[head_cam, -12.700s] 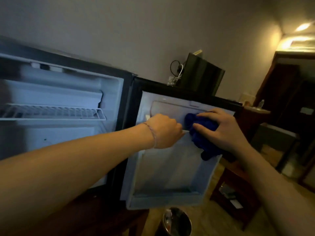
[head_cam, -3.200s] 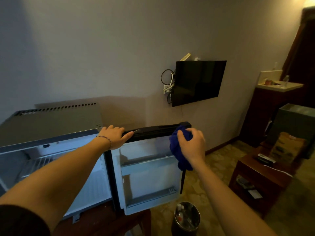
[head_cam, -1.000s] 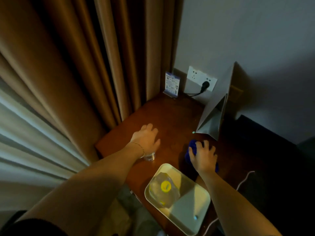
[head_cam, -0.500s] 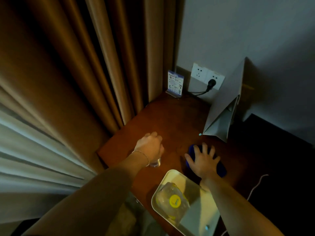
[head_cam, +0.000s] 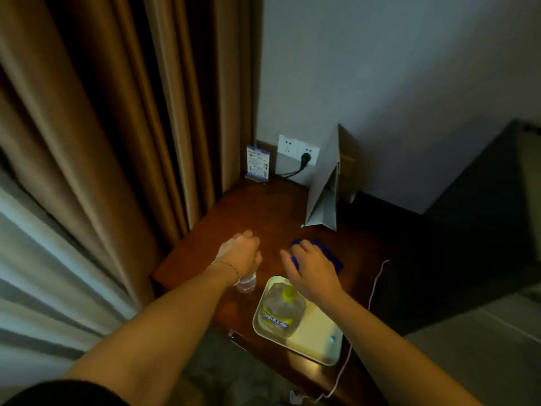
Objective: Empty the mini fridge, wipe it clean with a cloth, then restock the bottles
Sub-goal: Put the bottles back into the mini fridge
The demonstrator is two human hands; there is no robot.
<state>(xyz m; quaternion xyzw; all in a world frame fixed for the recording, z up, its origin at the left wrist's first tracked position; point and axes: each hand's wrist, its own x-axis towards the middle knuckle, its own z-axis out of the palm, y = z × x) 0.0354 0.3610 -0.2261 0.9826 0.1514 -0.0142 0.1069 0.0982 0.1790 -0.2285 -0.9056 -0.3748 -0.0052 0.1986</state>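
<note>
Blue cloth lies flat on the dark wooden table, and your right hand hovers over its near edge with the fingers loosely spread and relaxed, gripping nothing; whether the fingertips touch the cloth I cannot tell. Most of the cloth shows past your knuckles, toward the wall.

Your left hand is curled around the top of a clear bottle that stands upright on the table, just left of the tray; only the bottle's lower part shows beneath your wrist. A thin bracelet circles that wrist.

Right under your right wrist sits a pale rectangular tray, near the table's front edge. A second bottle with a yellow cap stands in the tray's left half, its cap just beside the heel of your right hand, not touching it as far as I can see. So the two bottles flank the gap between your hands, one held, one free.

Farther back, a folded grey card stands tent-like near the wall, a small printed sign stands in the corner, and a black plug sits in the white wall socket. Brown curtains hang to your left. A thin pale cord trails across the table's right side.
</note>
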